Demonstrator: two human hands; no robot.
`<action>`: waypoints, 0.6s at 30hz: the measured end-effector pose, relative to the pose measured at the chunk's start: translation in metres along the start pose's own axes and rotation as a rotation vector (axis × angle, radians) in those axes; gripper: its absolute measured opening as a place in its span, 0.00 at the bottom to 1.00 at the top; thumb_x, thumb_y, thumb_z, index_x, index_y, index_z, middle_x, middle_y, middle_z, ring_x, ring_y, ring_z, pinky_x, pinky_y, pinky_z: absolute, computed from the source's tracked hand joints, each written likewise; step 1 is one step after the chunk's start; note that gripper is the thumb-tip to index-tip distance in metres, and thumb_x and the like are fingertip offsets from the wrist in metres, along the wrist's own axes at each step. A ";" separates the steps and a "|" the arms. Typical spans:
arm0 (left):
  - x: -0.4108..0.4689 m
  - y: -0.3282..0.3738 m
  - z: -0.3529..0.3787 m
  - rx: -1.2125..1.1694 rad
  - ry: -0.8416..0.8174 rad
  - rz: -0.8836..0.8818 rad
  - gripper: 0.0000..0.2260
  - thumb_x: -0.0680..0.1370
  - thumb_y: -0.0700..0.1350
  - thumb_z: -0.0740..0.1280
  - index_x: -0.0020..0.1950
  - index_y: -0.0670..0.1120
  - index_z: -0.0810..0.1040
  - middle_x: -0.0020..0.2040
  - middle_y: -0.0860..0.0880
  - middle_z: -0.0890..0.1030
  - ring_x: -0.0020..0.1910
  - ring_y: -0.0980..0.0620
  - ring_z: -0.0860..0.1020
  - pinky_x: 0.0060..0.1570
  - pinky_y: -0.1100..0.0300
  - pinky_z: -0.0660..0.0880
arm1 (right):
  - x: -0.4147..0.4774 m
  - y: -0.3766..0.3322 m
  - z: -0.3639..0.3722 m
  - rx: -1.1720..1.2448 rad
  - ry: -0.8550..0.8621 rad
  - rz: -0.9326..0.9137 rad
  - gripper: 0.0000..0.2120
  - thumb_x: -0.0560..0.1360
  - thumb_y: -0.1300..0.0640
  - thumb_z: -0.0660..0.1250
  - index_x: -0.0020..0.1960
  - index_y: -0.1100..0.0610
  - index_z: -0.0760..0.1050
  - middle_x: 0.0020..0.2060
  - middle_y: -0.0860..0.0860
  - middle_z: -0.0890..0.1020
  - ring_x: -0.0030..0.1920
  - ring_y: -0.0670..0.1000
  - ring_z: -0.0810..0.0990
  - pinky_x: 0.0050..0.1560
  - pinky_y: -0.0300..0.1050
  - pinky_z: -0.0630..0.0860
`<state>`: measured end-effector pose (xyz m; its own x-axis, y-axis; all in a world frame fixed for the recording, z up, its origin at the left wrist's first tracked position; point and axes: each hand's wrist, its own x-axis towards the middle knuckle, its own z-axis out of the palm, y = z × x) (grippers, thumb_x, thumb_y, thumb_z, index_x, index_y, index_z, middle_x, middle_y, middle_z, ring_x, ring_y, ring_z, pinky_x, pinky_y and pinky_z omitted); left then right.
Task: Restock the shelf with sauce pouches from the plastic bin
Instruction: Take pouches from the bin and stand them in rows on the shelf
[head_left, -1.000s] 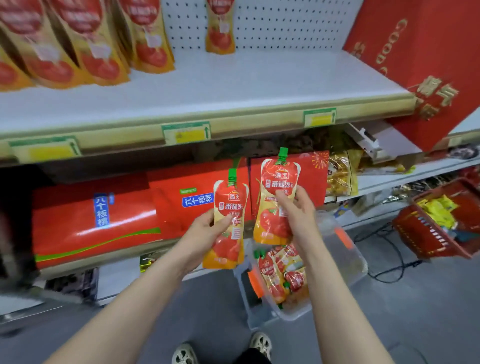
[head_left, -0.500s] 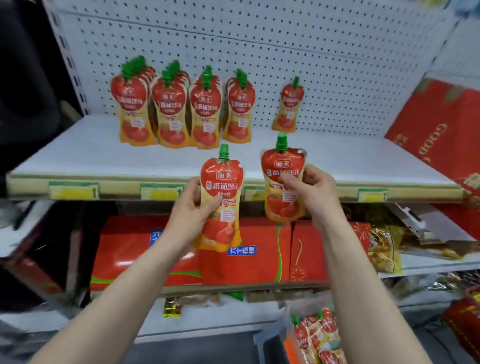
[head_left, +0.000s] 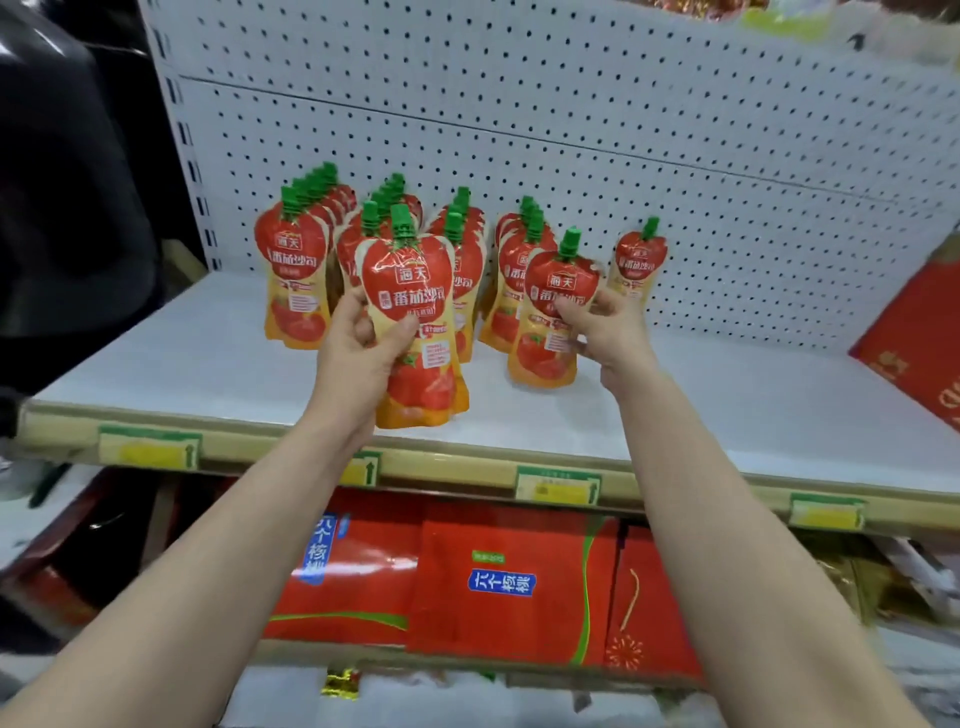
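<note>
white shop shelving fills the view. nearest, under the forearms, red gift boxes (head_left: 509, 582) stand on the lower level, and yellow price tags (head_left: 558, 486) line the front lip of the shelf (head_left: 208, 353) above them. over that lip the left hand (head_left: 358, 343) grips one sauce pouch (head_left: 415, 332) upright, thumb across its front and fingers curled behind. a little further in, the right hand (head_left: 610, 327) pinches a second pouch (head_left: 550, 322) by its side edge; its base is at or just above the board, i cannot tell which. behind both stand four rows of stocked pouches (head_left: 296, 270), and a lone pouch (head_left: 639, 260) to their right begins a fifth, close to the pegboard (head_left: 571, 130). the plastic bin is out of view. i judge the step to be placing: both pouches are up at the shelf but not released. next, each wants standing at the front of a row, spout up, label forward, base settled flat before the fingers loosen, or the soft pouch may topple its neighbours.
</note>
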<state>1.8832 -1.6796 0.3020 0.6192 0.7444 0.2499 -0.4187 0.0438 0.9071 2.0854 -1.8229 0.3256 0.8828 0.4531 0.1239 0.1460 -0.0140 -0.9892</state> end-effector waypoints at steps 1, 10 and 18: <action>0.005 -0.002 0.002 0.001 0.010 -0.005 0.15 0.77 0.36 0.67 0.62 0.48 0.72 0.53 0.47 0.83 0.54 0.50 0.82 0.51 0.54 0.80 | 0.010 0.005 0.004 0.000 -0.005 0.004 0.06 0.75 0.60 0.72 0.51 0.55 0.79 0.42 0.49 0.84 0.42 0.47 0.83 0.42 0.46 0.79; 0.028 -0.017 0.004 0.033 0.070 -0.043 0.14 0.77 0.39 0.68 0.60 0.51 0.73 0.54 0.49 0.83 0.52 0.53 0.83 0.46 0.57 0.80 | 0.063 0.035 0.028 -0.021 -0.027 -0.015 0.15 0.74 0.57 0.74 0.59 0.59 0.78 0.52 0.55 0.85 0.51 0.53 0.85 0.51 0.53 0.82; 0.033 -0.023 0.008 0.052 0.040 -0.066 0.16 0.77 0.40 0.68 0.64 0.49 0.72 0.53 0.51 0.84 0.53 0.53 0.83 0.49 0.56 0.79 | 0.076 0.039 0.029 -0.016 -0.036 -0.034 0.14 0.74 0.59 0.74 0.58 0.57 0.77 0.53 0.55 0.85 0.52 0.53 0.84 0.55 0.56 0.82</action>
<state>1.9186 -1.6615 0.2926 0.6169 0.7670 0.1765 -0.3422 0.0595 0.9377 2.1453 -1.7632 0.2942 0.8606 0.4852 0.1547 0.1834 -0.0118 -0.9830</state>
